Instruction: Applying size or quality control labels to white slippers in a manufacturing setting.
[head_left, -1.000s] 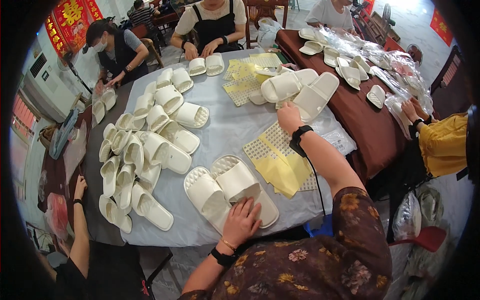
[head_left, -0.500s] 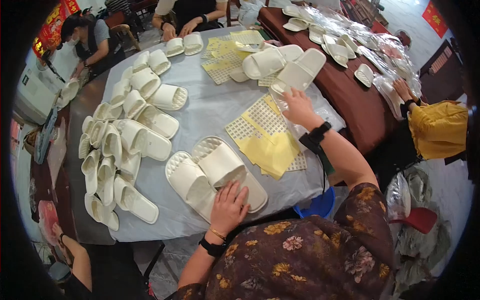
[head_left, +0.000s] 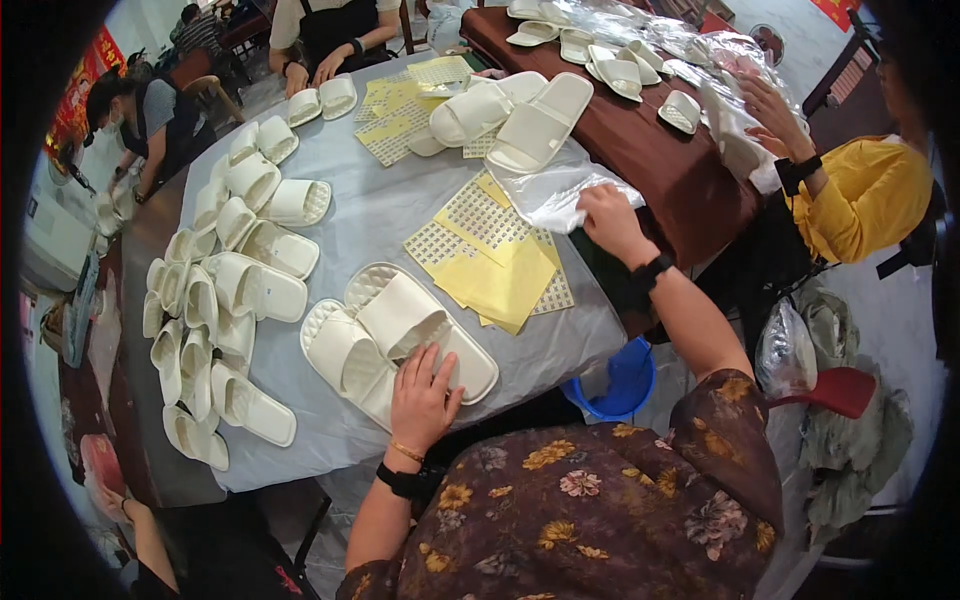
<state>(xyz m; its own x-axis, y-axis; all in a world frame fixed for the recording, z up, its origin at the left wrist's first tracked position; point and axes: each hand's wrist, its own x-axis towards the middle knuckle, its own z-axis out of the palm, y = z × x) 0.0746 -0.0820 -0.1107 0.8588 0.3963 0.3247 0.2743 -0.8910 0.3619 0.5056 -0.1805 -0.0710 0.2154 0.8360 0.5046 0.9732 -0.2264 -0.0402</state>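
Observation:
A pair of cream slide slippers (head_left: 402,318) lies side by side near the front of the table. My left hand (head_left: 424,392) rests on their heel ends with its fingers stretched out. To the right, my right hand (head_left: 612,222) pinches the edge of a clear plastic bag (head_left: 552,198), stretched toward the table's right edge. Beyond the bag lies another cream slipper (head_left: 542,124) with a few more beside it. Yellow sheets of small printed stickers (head_left: 495,265) lie between the pair and the bag.
Rows of cream slippers (head_left: 250,285) crowd the left of the grey-covered table (head_left: 365,215). On the right, a brown table (head_left: 660,170) holds slippers and plastic bags. A blue bucket (head_left: 625,385) stands below the table edge. A co-worker in yellow (head_left: 860,205) and others work around.
My right hand has moved slightly toward me, from reaching open over the bag to gripping it and pulling it outward. My left hand stays on the slippers. The view has shifted a little.

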